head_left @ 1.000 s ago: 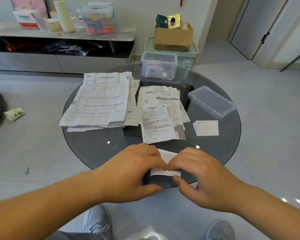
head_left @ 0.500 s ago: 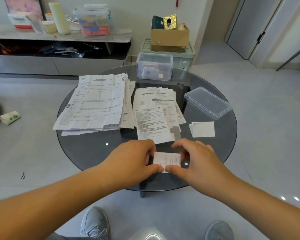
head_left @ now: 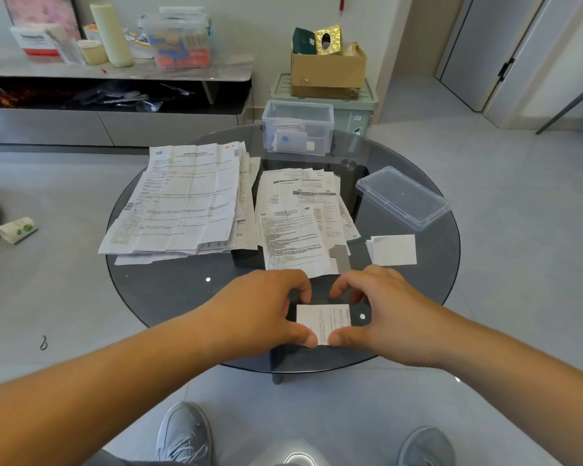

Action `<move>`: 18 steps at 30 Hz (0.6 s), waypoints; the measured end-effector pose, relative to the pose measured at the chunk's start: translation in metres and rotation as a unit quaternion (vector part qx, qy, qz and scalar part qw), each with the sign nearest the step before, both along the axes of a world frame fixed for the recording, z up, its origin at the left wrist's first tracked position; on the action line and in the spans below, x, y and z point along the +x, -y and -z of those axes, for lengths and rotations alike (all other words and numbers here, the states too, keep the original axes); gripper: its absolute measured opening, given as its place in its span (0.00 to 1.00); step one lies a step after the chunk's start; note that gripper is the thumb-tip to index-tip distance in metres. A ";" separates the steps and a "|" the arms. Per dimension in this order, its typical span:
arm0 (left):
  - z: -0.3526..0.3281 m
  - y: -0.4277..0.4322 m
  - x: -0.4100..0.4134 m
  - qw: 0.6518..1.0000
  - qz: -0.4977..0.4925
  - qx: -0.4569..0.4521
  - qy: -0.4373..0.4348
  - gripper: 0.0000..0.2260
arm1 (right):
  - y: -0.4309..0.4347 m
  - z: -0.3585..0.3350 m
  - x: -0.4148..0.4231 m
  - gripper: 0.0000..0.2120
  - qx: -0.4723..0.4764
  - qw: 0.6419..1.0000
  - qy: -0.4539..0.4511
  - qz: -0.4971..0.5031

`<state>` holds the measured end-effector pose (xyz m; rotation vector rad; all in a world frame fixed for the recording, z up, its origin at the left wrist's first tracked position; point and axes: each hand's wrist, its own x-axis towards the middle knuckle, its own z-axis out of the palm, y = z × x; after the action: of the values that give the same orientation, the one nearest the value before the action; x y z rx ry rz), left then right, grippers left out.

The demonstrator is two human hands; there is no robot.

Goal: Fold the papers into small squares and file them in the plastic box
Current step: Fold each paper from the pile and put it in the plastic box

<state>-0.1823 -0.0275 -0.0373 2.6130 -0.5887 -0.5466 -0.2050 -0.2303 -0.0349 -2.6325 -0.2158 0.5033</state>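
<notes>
A small folded printed paper [head_left: 323, 322] lies on the near part of the round glass table [head_left: 169, 290]. My left hand [head_left: 263, 307] pinches its left edge between thumb and fingers. My right hand [head_left: 381, 311] pinches its right edge the same way; the two thumbs meet at the paper's near edge. Two stacks of unfolded printed papers lie beyond: a large stack [head_left: 182, 203] at the left and a smaller stack [head_left: 300, 220] in the middle. The clear plastic box [head_left: 298, 131] stands open at the table's far edge with a few folded papers inside.
The box's clear lid [head_left: 401, 196] lies at the table's right. A folded white paper [head_left: 392, 249] rests near the right edge. Behind the table are a cardboard box on a green crate [head_left: 327, 72] and a low cabinet [head_left: 115, 72]. My shoes show below.
The paper went from being bunched under my hands to lying flat as a small rectangle. Both hands spread to its side edges, and the view shifted slightly.
</notes>
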 end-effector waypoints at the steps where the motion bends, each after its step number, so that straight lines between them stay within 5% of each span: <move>1: 0.000 0.001 0.000 1.000 0.001 0.000 -0.001 0.18 | -0.001 0.000 -0.001 0.23 0.001 1.000 0.010 -0.012; 6: -0.001 0.003 0.000 1.000 -0.004 -0.014 0.007 0.18 | -0.008 0.000 -0.003 0.17 -0.016 0.998 0.046 -0.048; 13: 0.002 0.010 -0.006 0.996 0.042 -0.022 0.071 0.21 | 0.003 -0.007 0.002 0.15 0.104 0.993 -0.015 -0.046; 18: -0.011 0.022 0.013 0.988 0.005 -0.083 0.130 0.18 | 0.052 -0.038 0.046 0.13 0.127 0.987 0.088 0.030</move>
<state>-0.1688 -0.0491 -0.0259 2.5388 -0.6963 -0.1493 -0.1593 -0.2819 0.0033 -2.4238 -0.2373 0.2064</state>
